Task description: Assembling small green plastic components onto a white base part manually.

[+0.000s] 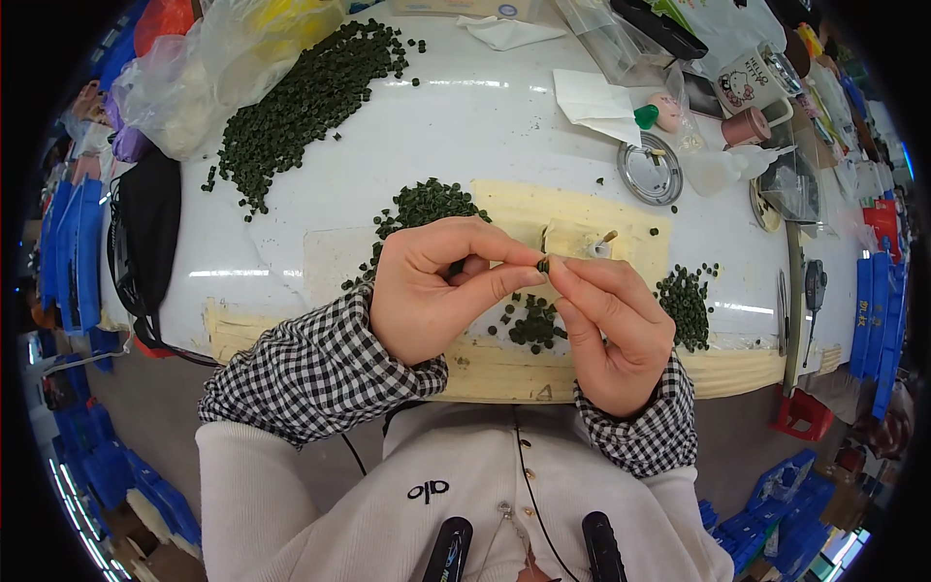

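My left hand (432,286) and my right hand (616,335) meet over the near part of the white table. Thumb and fingers of both pinch one tiny dark green piece (543,265), mostly covered by the fingertips. A small heap of similar green pieces (535,325) lies just below the fingers. Another heap (427,206) spreads behind my left hand, and a third (685,303) sits right of my right hand. Behind my right fingers, a small white holder (600,249) with a brownish tip stands on yellow tape (524,204).
A large pile of green pieces (301,112) covers the back left, beside plastic bags (184,102). Black cloth (145,233) lies at the left edge. At the back right are a round metal lid (650,173), white paper (596,102), a mug (752,82) and a squeeze bottle (718,173).
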{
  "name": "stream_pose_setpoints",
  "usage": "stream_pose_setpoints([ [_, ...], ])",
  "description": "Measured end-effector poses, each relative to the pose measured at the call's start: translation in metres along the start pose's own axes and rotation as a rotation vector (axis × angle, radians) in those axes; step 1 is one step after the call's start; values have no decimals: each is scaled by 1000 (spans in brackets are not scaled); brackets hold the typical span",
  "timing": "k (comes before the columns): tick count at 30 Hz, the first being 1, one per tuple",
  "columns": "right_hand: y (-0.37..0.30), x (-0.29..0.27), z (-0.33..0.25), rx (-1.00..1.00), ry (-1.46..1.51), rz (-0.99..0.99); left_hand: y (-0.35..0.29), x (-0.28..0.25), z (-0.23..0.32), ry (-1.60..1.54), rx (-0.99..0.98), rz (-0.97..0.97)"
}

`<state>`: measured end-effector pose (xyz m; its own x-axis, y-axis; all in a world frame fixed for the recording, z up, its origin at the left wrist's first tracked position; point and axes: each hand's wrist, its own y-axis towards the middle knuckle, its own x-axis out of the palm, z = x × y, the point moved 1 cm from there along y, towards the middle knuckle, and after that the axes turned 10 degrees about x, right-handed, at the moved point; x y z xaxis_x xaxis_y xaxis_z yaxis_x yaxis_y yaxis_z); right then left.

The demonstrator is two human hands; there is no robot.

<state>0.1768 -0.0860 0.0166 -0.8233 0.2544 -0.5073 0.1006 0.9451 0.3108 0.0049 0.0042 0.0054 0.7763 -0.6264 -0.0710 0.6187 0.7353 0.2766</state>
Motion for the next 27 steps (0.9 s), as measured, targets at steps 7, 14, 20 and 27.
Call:
stream_pose_setpoints([
  [7, 5, -20, 4, 85, -146, 313, 0, -1, 0, 17, -9, 4],
  [14, 22, -26, 18, 87, -319, 171, 1, 0, -3, 21, 13, -14],
  [20, 21, -29, 13, 72, -323, 199, 1, 1, -3, 26, 17, -24],
  [27, 14, -32, -4, -32, 48, 255, 1, 2, -10, -2, 78, -54],
])
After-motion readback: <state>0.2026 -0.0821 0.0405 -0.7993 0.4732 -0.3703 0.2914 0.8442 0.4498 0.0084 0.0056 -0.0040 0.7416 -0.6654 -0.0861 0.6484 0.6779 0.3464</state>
